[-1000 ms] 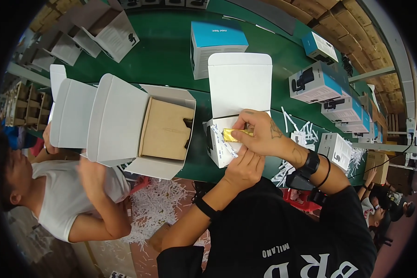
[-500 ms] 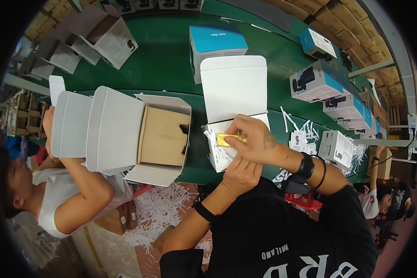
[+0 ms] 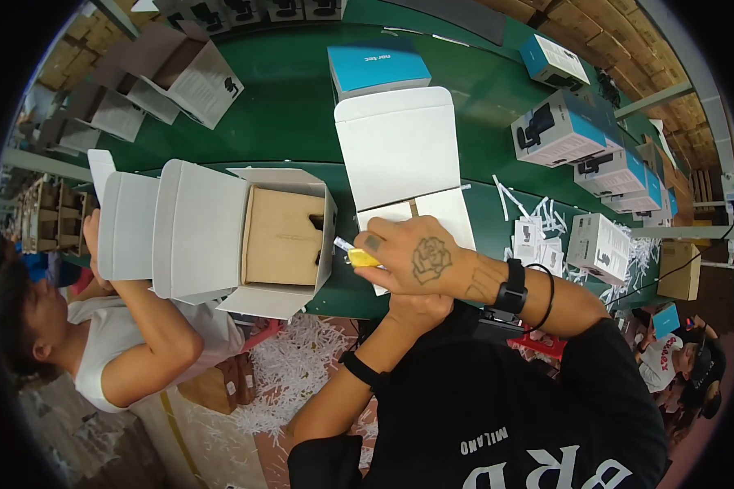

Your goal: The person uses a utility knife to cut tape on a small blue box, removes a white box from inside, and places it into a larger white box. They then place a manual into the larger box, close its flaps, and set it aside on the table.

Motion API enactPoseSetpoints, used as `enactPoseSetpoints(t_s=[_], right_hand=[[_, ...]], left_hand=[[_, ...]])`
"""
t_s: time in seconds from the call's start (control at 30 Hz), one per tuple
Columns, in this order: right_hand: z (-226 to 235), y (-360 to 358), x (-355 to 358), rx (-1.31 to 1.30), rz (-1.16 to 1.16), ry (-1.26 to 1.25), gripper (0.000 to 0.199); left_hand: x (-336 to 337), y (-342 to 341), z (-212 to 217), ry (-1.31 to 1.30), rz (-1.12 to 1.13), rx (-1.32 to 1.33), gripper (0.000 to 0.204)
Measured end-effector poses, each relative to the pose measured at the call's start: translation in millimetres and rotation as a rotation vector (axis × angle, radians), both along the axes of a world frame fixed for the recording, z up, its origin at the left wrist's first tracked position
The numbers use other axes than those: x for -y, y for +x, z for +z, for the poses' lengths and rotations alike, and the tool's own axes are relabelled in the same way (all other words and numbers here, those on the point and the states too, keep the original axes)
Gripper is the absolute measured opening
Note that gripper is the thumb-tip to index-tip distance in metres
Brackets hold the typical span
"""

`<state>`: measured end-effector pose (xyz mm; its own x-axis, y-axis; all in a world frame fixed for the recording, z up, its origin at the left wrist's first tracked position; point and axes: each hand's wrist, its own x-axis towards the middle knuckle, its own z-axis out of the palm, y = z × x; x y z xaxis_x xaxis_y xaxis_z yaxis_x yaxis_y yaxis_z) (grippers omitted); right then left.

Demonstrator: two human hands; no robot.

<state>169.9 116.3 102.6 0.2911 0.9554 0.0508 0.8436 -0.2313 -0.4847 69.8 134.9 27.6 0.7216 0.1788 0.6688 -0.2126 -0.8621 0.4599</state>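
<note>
My right hand [image 3: 412, 257] is closed around a small yellow thing [image 3: 363, 257] over the near left part of an open white box [image 3: 457, 208]. A white, printed strip sticks out beyond the yellow thing; its kind is unclear. The box's long lid [image 3: 400, 143] stands folded back on its far side. My left hand [image 3: 420, 311] lies below my right wrist, at the box's near side. Its fingers are mostly hidden, so I cannot tell what they hold. To the left stands another open white box [image 3: 326, 236] with a brown cardboard insert [image 3: 284, 236] inside.
A blue-topped box [image 3: 379, 69] stands behind the lid. More blue and white boxes [image 3: 554, 130] line the right side of the green table [image 3: 277, 90]. Paper strips [image 3: 550, 216] and small cards [image 3: 538, 244] lie right. A co-worker [image 3: 139, 334] sits left, hands behind upright flaps.
My right hand has moved left and nearer to me with the yellow thing, now at the box's left edge. My left hand is now more covered by my right wrist.
</note>
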Motion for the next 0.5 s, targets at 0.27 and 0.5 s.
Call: enactPoseSetpoints(t_s=[0.27,0.5], right_hand=[[3,-3,1,-0.046,0.212,-0.031,0.029],[28,35,87,-1.336,0.159,0.23,0.033]], left_hand=[[-8,-1,6,0.189,0.026,-0.077,0.029],[-7,-4,-1,0.194,0.006,-0.181,0.028]])
